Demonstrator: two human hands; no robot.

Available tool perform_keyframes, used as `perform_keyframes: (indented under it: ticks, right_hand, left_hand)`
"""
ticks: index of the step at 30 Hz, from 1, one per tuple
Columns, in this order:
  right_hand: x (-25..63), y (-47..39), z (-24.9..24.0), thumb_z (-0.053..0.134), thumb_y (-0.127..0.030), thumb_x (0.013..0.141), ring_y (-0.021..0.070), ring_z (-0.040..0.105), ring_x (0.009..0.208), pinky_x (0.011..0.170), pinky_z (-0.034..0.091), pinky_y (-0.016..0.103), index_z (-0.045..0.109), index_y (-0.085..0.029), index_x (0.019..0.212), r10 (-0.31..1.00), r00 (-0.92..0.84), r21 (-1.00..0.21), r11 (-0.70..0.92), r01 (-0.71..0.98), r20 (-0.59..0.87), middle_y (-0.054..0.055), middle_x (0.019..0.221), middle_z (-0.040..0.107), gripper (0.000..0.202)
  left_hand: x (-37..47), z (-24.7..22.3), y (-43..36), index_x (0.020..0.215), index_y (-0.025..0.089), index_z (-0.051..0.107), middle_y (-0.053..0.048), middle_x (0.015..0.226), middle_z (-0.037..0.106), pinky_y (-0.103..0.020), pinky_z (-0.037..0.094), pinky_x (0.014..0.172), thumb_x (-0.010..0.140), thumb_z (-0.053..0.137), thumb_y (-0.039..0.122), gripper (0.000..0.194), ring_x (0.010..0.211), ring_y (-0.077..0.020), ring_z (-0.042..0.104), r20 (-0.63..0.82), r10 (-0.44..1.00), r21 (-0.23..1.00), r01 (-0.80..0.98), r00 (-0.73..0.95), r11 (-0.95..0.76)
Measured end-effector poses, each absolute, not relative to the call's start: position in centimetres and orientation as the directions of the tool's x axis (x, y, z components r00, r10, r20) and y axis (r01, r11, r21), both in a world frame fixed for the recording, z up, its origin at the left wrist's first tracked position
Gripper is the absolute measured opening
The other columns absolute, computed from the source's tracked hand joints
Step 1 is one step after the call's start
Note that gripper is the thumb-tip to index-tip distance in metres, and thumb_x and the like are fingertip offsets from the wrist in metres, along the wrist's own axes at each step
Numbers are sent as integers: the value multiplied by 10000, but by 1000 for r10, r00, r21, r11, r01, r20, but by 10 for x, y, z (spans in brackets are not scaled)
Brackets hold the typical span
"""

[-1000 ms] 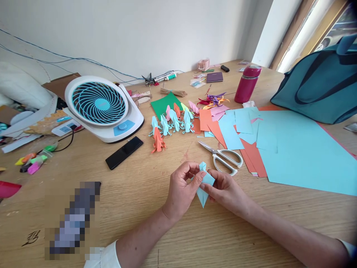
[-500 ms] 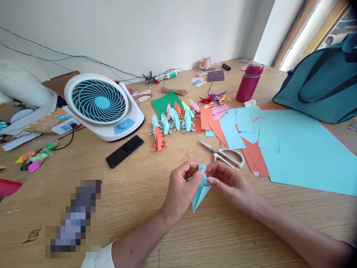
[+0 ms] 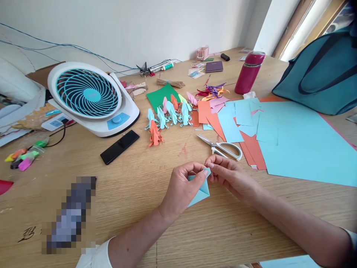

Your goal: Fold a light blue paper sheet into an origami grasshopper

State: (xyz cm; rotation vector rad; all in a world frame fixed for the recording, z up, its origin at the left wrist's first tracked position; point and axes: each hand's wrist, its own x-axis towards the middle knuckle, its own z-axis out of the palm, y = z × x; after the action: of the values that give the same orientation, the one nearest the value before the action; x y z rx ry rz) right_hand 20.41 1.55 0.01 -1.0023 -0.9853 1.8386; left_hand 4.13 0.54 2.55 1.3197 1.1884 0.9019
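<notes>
The small, flat-folded piece of light blue paper [image 3: 200, 195] was in both hands above the pale wood-grained table [image 3: 134, 208], just on the near side of the white-handled metal scissors [image 3: 205, 140]. From where I stood, it showed straight, crisp edges and a sharp corner pointing to the right. A crease ran towards that corner, dividing a paler lower panel from a slightly deeper blue one above, and a narrow end stuck up at the top. Its left part was hidden beneath the left hand [image 3: 178, 190].

That hand gripped the paper firmly, thumb pressed flat across the front and fingers curled behind. The right hand [image 3: 230, 176] had its thumb and forefinger brought together at the narrow upper end, pinching its edge, with the other fingers bent in underneath.

Beyond them stood folded light blue paper figures [image 3: 162, 118] with upright, pointed bodies and thin legs, and a similar orange paper figure [image 3: 154, 134] in front.
</notes>
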Motion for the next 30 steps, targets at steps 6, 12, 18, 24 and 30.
perform_keyframes:
  ticks: [6, 12, 18, 24, 30]
  right_hand:
    - [205, 16, -4, 789, -448, 773, 87, 503, 632, 615, 406, 217, 584, -197, 833, 845, -442, -816, -467, -341, -299, -34, 717, 534, 330]
    - [204, 17, -4, 792, -427, 779, 76, 507, 640, 625, 423, 202, 576, -197, 814, 835, -474, -802, -475, -362, -280, -37, 730, 528, 317]
    - [206, 18, -2, 794, -429, 772, 78, 501, 638, 630, 434, 212, 555, -196, 787, 815, -518, -796, -484, -365, -259, -36, 739, 542, 334]
    - [208, 20, -2, 780, -440, 786, 79, 500, 635, 645, 431, 227, 538, -193, 793, 790, -559, -802, -494, -336, -253, -42, 734, 536, 346]
    - [208, 22, -5, 765, -419, 809, 80, 497, 639, 644, 428, 223, 542, -194, 813, 784, -568, -796, -501, -340, -251, -38, 743, 534, 316]
  left_hand:
    - [42, 30, 5, 694, 153, 709, 0, 666, 677, -207, 425, 575, 813, 641, 247, 166, 604, -107, 548, -150, 964, 972, 210, 218, 104]
    - [40, 30, 5, 676, 151, 699, 8, 664, 675, -198, 426, 594, 815, 633, 235, 175, 605, -96, 541, -125, 963, 960, 274, 238, 57]
    - [39, 29, 5, 693, 154, 704, -8, 679, 696, -215, 447, 633, 818, 623, 230, 167, 631, -114, 577, -124, 956, 958, 285, 265, 45]
    - [39, 27, 5, 698, 159, 704, -11, 711, 712, -222, 460, 651, 817, 627, 222, 156, 653, -121, 598, -101, 954, 962, 273, 282, 21]
    - [39, 27, 6, 691, 157, 703, -9, 699, 701, -218, 448, 630, 817, 623, 219, 161, 638, -114, 578, -105, 954, 958, 287, 279, 22]
